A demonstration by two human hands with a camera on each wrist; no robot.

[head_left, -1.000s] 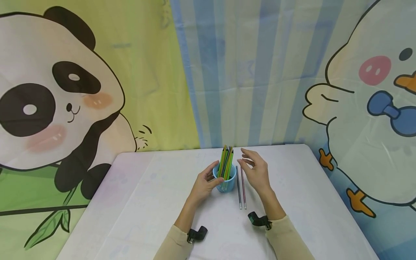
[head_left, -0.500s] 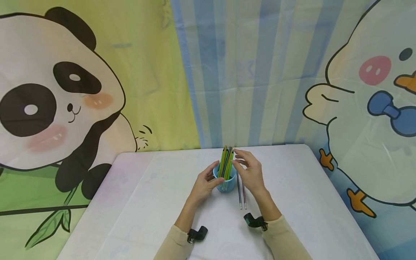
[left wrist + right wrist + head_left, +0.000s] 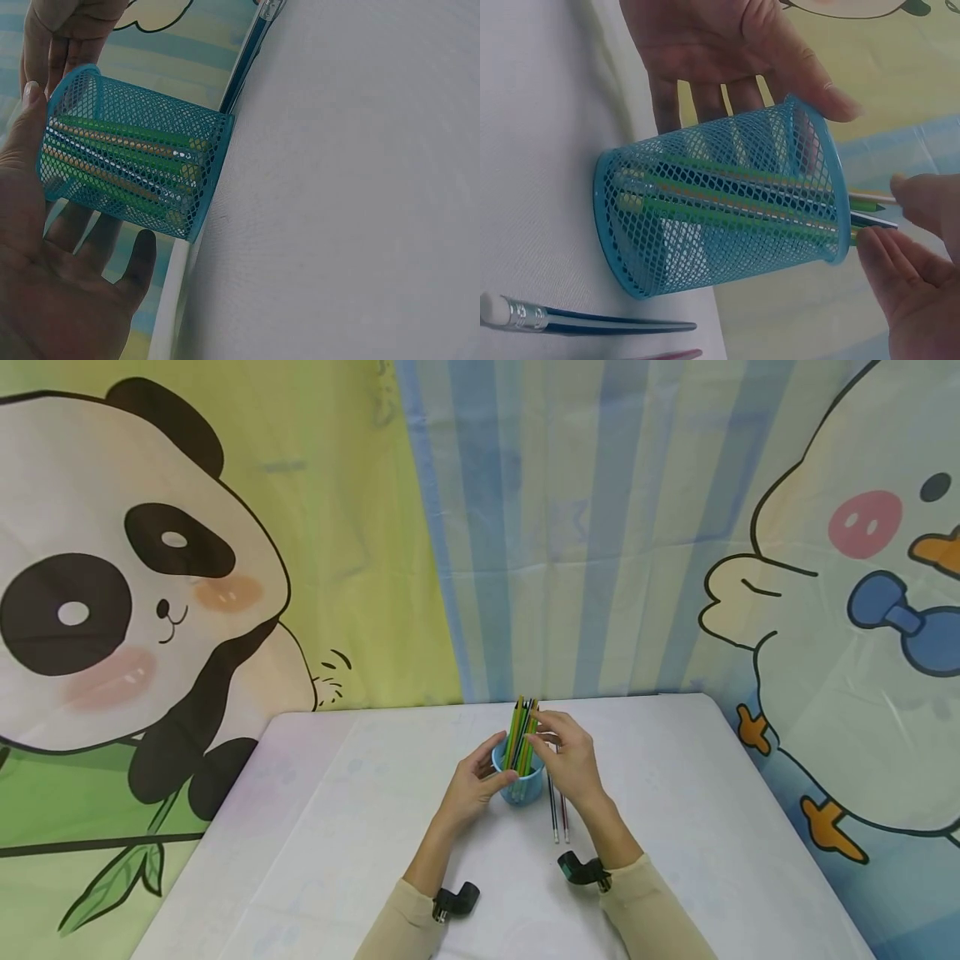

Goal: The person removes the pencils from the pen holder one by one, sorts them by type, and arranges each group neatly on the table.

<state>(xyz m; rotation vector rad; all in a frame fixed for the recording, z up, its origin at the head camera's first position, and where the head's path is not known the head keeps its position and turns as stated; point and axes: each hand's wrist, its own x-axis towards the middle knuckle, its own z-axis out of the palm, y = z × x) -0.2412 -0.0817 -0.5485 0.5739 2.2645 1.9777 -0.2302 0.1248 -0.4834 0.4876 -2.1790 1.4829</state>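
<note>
A light blue mesh pencil cup (image 3: 522, 791) stands on the white table, holding several green, yellow-toned and dark pencils (image 3: 519, 739) with their points up. My left hand (image 3: 471, 789) grips the cup from the left, thumb at the near rim and fingers spread around its far side. Above the rim, my right hand (image 3: 572, 760) has thumb and fingers around the upper ends of the pencils; in the right wrist view its fingertips (image 3: 870, 238) lie right against them. Eraser ends show through the mesh near the cup's bottom in the left wrist view.
Right of the cup, a dark blue pencil (image 3: 553, 814) and a dark red pencil (image 3: 565, 818) lie side by side, eraser ends toward me. Behind the table (image 3: 322, 860) hang curtains (image 3: 555, 568) printed with a panda and a white bird.
My right hand has moved left from above the two loose pencils to the pencils in the cup, its fingers now around their tops. My left hand stays on the cup.
</note>
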